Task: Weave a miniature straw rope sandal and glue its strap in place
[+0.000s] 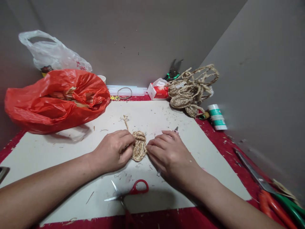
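A small oval coil of braided straw (139, 146) lies on the white sheet, a loose braid tail running up from its top left. My left hand (116, 150) is closed, thumb and fingertips pinching the coil's left edge. At the right edge, the fingertips of my right hand (169, 153) are drawn together against the straw; its thumb is mostly hidden. A thin tool lies beneath my right hand, only its dark tip (176, 129) and clear lower end showing, so its kind is unclear. Red-handled scissors (140, 187) rest with blades apart nearer to me.
A red plastic bag (57, 98) with straw inside fills the back left. A bundle of braided straw rope (186, 92), a tissue pack (158, 90) and a thread spool (217, 117) stand at the back right. Large shears (259, 181) lie along the right wall.
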{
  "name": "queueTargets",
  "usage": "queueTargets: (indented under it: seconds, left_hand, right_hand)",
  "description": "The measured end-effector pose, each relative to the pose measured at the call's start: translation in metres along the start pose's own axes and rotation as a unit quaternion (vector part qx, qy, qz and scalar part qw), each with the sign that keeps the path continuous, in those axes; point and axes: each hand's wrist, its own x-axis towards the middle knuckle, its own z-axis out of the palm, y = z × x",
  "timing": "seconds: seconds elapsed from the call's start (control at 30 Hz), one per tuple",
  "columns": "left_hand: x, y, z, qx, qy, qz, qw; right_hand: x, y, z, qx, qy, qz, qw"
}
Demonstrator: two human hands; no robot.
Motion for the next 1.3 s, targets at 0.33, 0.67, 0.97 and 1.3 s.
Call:
queueTargets:
  seconds: [0.33, 0.67, 0.97, 1.3]
  left_hand:
    - [0.004, 0.029, -0.022, 0.024, -0.141, 0.016, 0.99]
    - [0.01, 0.026, -0.029, -0.069, -0.123, -0.047, 0.989]
    - [0.018, 0.024, -0.028, -0.131, -0.121, -0.116, 0.977]
    - [0.015, 0.012, -0.023, -0.055, -0.096, -0.098, 0.989]
  right_hand:
    - [0.001, -0.003, -0.001, 0.095, 0.001, 0.058, 0.994]
    - [0.0, -0.004, 0.006, 0.066, -0.005, 0.038, 0.997]
    - [0.001, -0.007, 0.006, 0.017, -0.019, 0.023, 0.999]
    - [0.0, -0.006, 0.008, 0.013, -0.023, 0.03, 0.999]
